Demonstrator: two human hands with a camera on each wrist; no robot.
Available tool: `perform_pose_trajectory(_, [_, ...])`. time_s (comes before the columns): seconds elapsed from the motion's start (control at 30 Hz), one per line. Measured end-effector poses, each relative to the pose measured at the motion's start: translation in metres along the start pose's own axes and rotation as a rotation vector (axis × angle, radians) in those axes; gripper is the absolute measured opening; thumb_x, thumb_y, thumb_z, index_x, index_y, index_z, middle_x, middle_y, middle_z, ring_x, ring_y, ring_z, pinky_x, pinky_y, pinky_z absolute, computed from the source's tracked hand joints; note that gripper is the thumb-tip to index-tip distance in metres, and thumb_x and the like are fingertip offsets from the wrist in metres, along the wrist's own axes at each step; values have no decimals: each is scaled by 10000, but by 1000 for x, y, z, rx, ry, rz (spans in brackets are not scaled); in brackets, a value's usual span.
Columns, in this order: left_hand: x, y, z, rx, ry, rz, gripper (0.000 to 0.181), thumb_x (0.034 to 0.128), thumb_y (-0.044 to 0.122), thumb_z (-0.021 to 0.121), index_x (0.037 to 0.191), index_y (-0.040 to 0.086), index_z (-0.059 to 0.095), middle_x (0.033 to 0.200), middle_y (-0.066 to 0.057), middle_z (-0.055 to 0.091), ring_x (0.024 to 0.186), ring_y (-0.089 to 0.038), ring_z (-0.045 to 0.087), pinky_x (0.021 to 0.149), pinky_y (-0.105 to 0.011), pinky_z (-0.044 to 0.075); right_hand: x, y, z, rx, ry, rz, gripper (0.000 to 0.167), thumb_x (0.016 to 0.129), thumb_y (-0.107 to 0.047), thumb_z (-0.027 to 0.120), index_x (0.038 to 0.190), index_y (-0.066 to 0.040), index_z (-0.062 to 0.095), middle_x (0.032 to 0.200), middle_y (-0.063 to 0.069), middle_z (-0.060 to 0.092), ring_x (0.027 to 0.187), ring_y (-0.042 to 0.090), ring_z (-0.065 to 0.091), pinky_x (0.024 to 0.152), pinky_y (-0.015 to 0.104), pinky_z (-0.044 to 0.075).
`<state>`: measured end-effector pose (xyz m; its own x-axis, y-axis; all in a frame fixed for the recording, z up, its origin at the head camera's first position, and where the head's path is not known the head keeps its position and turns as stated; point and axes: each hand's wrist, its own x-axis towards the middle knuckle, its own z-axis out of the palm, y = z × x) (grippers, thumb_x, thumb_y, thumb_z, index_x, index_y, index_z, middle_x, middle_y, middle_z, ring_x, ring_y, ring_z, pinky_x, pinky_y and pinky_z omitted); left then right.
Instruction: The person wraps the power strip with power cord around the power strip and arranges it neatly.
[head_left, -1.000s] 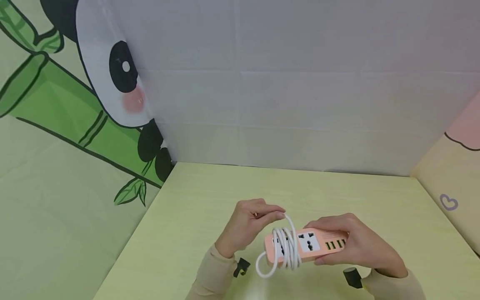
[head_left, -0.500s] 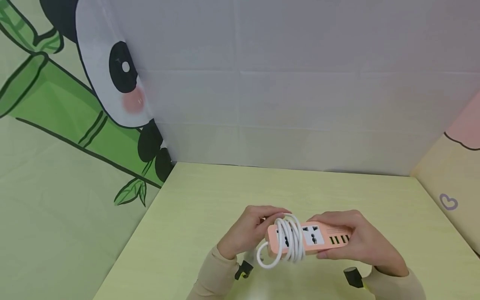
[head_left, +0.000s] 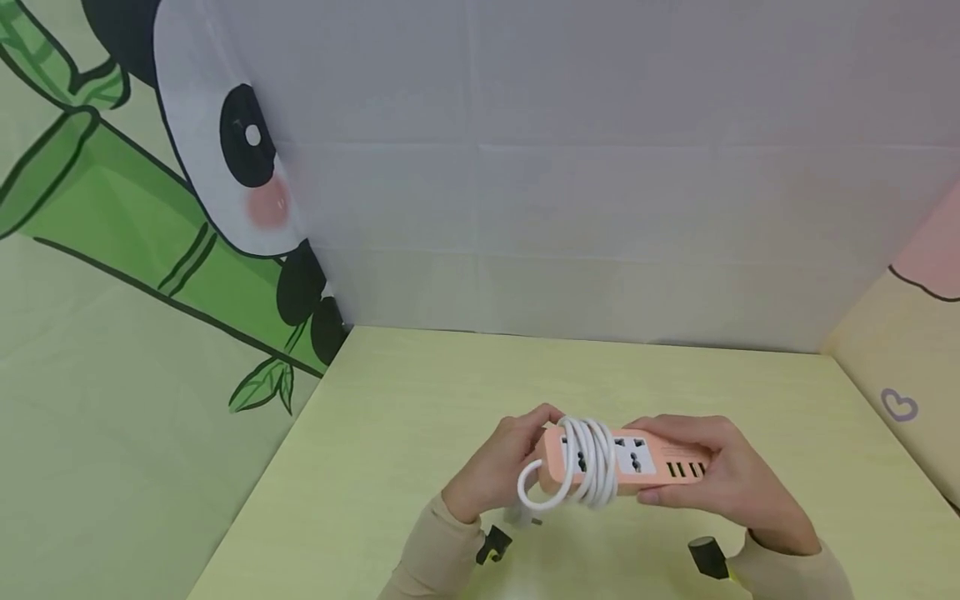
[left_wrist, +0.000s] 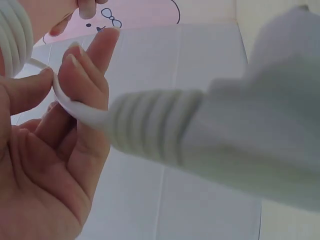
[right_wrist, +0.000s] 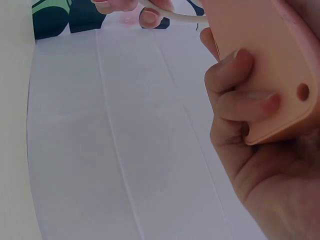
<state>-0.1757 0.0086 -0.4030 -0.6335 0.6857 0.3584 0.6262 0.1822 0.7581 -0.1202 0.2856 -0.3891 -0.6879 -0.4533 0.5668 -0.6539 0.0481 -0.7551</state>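
Note:
A pink power strip [head_left: 654, 457] with white socket panels and several USB slots is held above the table. My right hand [head_left: 738, 475] grips its right end; in the right wrist view curled fingers [right_wrist: 240, 85] press its underside. White cord [head_left: 595, 462] is wound in several turns around the strip's left part, with a loop hanging off that end. Behind the left end, my left hand [head_left: 498, 467] pinches the cord's free length between thumb and fingers, seen in the left wrist view. From there the cord runs into a white plug [left_wrist: 220, 135], which hangs below the left hand.
The pale yellow table [head_left: 420, 392] lies beneath both hands. A plain grey-white wall panel [head_left: 585, 200] rises at its back edge. On the left stands a panel printed with a panda and bamboo [head_left: 142, 208]. Black wrist cameras [head_left: 708, 557] sit at both sleeves.
The left hand has brought the cord from above the strip over to behind its left end, adding to the winding. The strip has risen slightly and shifted right in the right hand.

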Motion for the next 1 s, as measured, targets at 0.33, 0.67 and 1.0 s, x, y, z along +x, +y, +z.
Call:
perform_pose_trajectory(0.33, [1, -2, 11, 72, 48, 73, 92, 958, 117, 701, 1024, 54, 716, 757, -77, 685, 634, 52, 470, 616, -112, 453, 3, -1, -2, -3, 58, 37, 620, 699, 192, 805, 1283, 85, 626, 1177, 75, 733, 832, 124, 646, 676, 230, 542])
perform_pose_trajectory(0.67, [4, 5, 20, -157, 4, -245, 281, 1035, 258, 605, 893, 41, 713, 720, -154, 692, 554, -38, 538, 584, -172, 483, 1, -3, -6, -135, 103, 241, 582, 731, 75, 855, 1276, 8, 662, 1163, -55, 742, 808, 102, 656, 660, 252, 544])
perform_pose_trajectory(1.0, [5, 10, 22, -11, -42, -296, 164, 1070, 215, 528, 1040, 114, 654, 736, -45, 721, 503, -114, 575, 541, -184, 461, -1, -1, -10, -157, 134, 249, 555, 766, 62, 837, 1287, -24, 666, 1147, 0, 743, 798, 124, 640, 659, 243, 535])
